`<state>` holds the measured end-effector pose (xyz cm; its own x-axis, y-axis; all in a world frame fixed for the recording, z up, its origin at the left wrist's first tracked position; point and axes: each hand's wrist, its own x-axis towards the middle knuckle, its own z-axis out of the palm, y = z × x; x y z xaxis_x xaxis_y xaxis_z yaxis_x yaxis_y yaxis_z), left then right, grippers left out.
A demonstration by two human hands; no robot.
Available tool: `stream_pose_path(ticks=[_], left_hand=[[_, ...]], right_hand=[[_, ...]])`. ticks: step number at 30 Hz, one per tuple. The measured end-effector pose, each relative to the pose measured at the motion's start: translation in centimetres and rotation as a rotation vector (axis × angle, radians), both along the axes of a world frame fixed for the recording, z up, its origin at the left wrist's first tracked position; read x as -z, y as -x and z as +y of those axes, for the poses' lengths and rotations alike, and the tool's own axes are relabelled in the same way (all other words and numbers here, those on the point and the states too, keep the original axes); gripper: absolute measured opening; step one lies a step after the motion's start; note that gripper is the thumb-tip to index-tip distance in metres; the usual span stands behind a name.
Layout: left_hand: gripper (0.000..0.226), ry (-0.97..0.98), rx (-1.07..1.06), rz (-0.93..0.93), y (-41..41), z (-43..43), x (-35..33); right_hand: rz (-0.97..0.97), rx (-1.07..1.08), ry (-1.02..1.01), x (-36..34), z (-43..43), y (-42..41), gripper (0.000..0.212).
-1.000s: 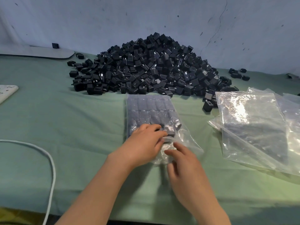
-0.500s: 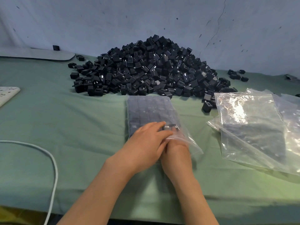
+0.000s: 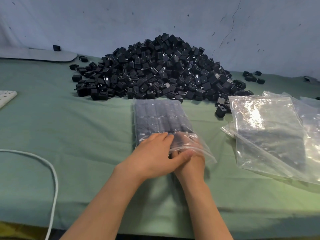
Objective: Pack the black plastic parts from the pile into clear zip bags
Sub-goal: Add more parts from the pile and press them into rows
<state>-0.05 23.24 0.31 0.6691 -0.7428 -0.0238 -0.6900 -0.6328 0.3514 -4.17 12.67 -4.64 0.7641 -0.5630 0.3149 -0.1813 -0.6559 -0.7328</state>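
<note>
Fingers (image 3: 161, 138) of left hand (image 3: 152, 156) lie flat on zip bag (image 3: 159, 115); right hand (image 3: 194, 161) inside, grip unclear.

A green cloth (image 3: 69, 129) covered the table. A white cable (image 3: 55, 184) lay curved across its left portion and ran off the near edge. A white power strip (image 3: 6, 97) sat at the left edge, partly out of frame. A flat grey board (image 3: 52, 56) lay at the rear left, against a blue-grey wall (image 3: 103, 23) marked by a thin crack (image 3: 230, 30).
</note>
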Motion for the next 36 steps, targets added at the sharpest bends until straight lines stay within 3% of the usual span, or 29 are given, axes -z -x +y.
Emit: stream_pose_path(ticks=[4,8,9,12,15,22,33,36], left_hand=[[0.087,-0.037,0.004,0.006,-0.1,-0.2,-0.1],[0.089,-0.068,0.004,0.004,0.0,-0.3,0.0],[0.089,-0.067,0.004,0.005,0.1,-0.3,-0.1],[0.089,-0.065,0.003,0.014,0.1,-0.2,0.0],[0.088,-0.074,0.004,0.013,0.0,-0.2,0.1],[0.087,-0.039,-0.005,-0.003,0.2,0.0,0.6],[0.06,0.044,0.054,-0.064,0.5,-0.1,0.2],[0.059,0.04,0.048,-0.052,0.5,-0.1,0.2]], right_hand=[[0.038,0.046,-0.104,-0.2,0.4,-0.4,0.013],[-0.206,0.108,-0.565,-0.3,0.8,0.3,0.028],[-0.215,0.099,-0.577,-0.2,1.0,0.6,0.032],[-0.219,0.059,-0.389,0.1,0.8,0.6,0.031],[-0.071,0.026,-0.065,0.1,0.2,0.2,0.027],[0.1,-0.04,0.126,0.2,-0.6,-0.5,0.018],[0.051,0.042,0.076,0.4,-0.2,-0.1,0.031],[-0.048,0.041,-0.035,0.3,0.0,-0.2,0.028]])
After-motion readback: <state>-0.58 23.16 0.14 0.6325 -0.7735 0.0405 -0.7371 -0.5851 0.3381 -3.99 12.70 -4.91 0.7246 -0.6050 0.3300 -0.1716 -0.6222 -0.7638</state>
